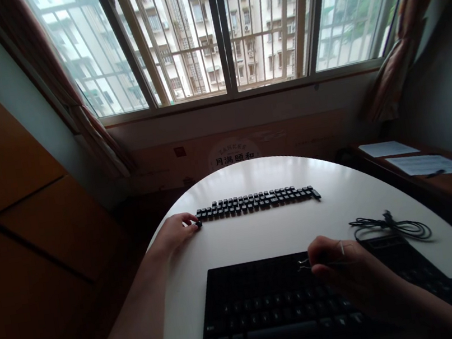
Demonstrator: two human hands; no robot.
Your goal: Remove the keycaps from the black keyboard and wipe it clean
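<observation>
Presumably because it is so small, a dark keycap (199, 225) near the left edge of the desk (230, 242) is pinched narrowly by the left hand (177, 231), just beside keycap rows (255, 206) probably lined up for easy reading along the far edge. By the near edge lies the keyboard (259, 279), upper rows seemingly bare, with the right hand (336, 258) above it curled around a wire tool (304, 266); towards the right edge sits a cable (413, 229), likely coiled to save room.

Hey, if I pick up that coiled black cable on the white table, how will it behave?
The black cable looks thin and curves easily, so it will probably flop. Its loops overlap, so they may lift together or tangle. Being slender, it's likely fairly light.
</observation>
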